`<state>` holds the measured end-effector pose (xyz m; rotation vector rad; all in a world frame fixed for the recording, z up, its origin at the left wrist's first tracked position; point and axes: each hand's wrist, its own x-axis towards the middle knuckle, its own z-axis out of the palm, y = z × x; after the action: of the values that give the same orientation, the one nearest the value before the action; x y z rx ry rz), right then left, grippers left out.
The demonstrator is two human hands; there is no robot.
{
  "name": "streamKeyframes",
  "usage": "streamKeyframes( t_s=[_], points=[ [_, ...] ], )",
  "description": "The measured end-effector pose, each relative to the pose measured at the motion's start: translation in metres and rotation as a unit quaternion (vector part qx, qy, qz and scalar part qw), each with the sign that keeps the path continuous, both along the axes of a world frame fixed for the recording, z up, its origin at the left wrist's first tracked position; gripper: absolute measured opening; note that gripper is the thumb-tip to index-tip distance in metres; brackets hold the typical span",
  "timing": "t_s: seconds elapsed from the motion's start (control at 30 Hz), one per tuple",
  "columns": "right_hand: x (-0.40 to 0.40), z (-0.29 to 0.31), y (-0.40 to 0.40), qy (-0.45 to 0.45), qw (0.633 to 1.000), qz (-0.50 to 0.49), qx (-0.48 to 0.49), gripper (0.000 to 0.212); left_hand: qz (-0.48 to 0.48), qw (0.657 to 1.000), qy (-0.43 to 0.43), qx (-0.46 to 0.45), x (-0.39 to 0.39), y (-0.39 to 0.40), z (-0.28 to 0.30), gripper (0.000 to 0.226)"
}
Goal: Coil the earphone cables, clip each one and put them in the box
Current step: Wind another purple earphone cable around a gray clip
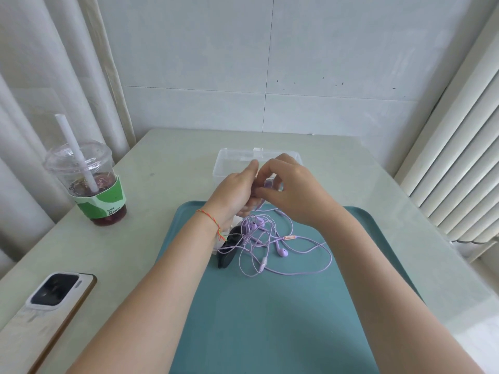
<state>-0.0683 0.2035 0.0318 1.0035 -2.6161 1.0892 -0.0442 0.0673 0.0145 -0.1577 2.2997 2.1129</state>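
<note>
Now you've got the purple earphone cables up off the teal tray at one end only: a strand rises from the tangle into your hands, and the rest sprawls in loose loops across the middle of the tray. That tangle has no single heading; its widest spread runs left to right, with one long loop swinging out to the right and a white-tipped plug end pointing down toward you. An earbud lies just right of it.

Your left hand and right hand are together, fingertips meeting, both pinching the cable just above the tray's far edge. Holding it high lets the slack hang free, which I'd judge helps you find a start for the first coil. What's wound inside the fingers I can't tell.

Dark clips sit at the left of the tangle, partly under it, handy for your left hand. Beyond your hands waits the clear box, open, on the tabletop. Far left stands an iced drink cup; near left, a phone lies face down.
</note>
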Motion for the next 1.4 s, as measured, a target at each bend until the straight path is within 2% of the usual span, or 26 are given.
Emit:
streamKeyframes(
  t_s=[0.17,0.3,0.47,0.63,0.77,0.87,0.97,1.1,1.27,1.4],
  points=[
    [0.001,0.0,0.0,0.004,0.999,0.046,0.025,0.019,0.027,0.999,-0.023,-0.018,-0.002,-0.002,0.0,0.068],
    [0.003,0.0,-0.002,0.013,0.997,0.041,0.064,0.022,0.04,0.998,-0.037,-0.027,-0.002,-0.002,-0.001,0.072],
    [0.006,-0.005,-0.008,0.03,0.995,0.021,0.094,0.014,0.062,0.993,-0.053,-0.082,-0.001,-0.004,-0.002,0.059],
    [0.006,-0.006,-0.011,0.038,0.998,0.019,0.055,0.011,0.084,0.986,-0.022,-0.143,-0.001,-0.002,0.001,0.061],
    [0.005,-0.005,-0.01,0.032,0.998,0.027,0.042,0.009,0.041,0.991,-0.005,-0.126,0.004,-0.002,0.007,0.061],
    [0.006,-0.006,-0.012,0.013,0.999,0.041,0.025,0.006,0.029,0.991,-0.003,-0.13,0.006,-0.007,0.011,0.064],
    [0.009,-0.005,-0.017,-0.01,0.998,0.064,0.005,0.014,0.024,0.992,-0.012,-0.127,0.007,-0.016,0.013,0.069],
    [0.01,-0.005,-0.028,-0.03,0.997,0.064,0.015,0.016,0.002,0.996,-0.028,-0.088,0.013,-0.024,0.013,0.066],
    [0.012,-0.002,-0.035,-0.136,0.986,0.091,0.003,0.014,-0.031,0.996,-0.042,-0.067,0.01,-0.038,0.005,0.076],
    [0.009,-0.002,-0.036,-0.157,0.984,0.085,0.005,0.01,-0.064,0.993,-0.034,-0.09,0.005,-0.041,-0.003,0.08]
  ],
)
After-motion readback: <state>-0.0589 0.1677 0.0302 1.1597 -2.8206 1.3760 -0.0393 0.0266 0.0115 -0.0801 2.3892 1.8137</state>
